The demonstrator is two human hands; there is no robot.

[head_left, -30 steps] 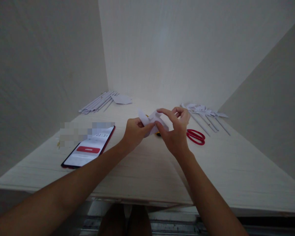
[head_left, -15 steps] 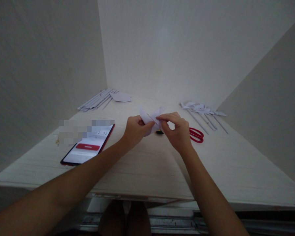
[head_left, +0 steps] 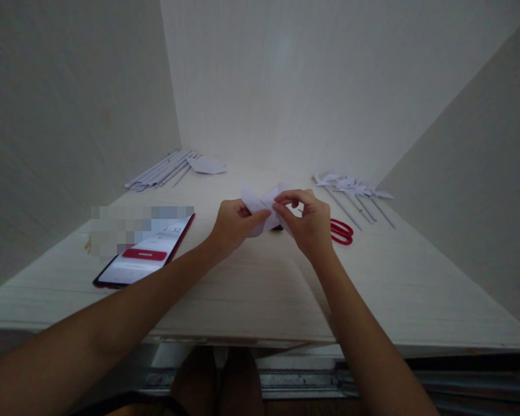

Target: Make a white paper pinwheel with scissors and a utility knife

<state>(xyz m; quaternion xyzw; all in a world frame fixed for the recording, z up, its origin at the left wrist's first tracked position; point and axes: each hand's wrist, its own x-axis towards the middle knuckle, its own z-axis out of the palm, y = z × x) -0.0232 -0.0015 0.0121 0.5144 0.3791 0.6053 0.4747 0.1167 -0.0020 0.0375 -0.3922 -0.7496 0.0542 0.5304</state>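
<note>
A white paper pinwheel (head_left: pixel 254 200) with folded blades is held up over the middle of the table. My left hand (head_left: pixel 234 225) grips it from the left, thumb pressed over its front near the centre. At its right side, my right hand (head_left: pixel 308 222) pinches the paper near the middle with thumb and index finger. Behind the hands a small dark object (head_left: pixel 278 228) lies on the table, mostly hidden. Just right of my right hand show the red handles of scissors (head_left: pixel 341 231); their blades are largely covered by the hand.
A phone (head_left: pixel 145 254) with a lit screen lies at the left. Several rolled paper sticks (head_left: pixel 160 171) and some cut paper (head_left: pixel 207 164) rest at the back left. Several paper pinwheels on sticks (head_left: pixel 351 186) lie at the back right. Walls enclose the table (head_left: pixel 242 289) behind and on both sides.
The view has shifted slightly. My right thumb and fingers have closed in nearer the pinwheel's centre; the left hand keeps its hold.
</note>
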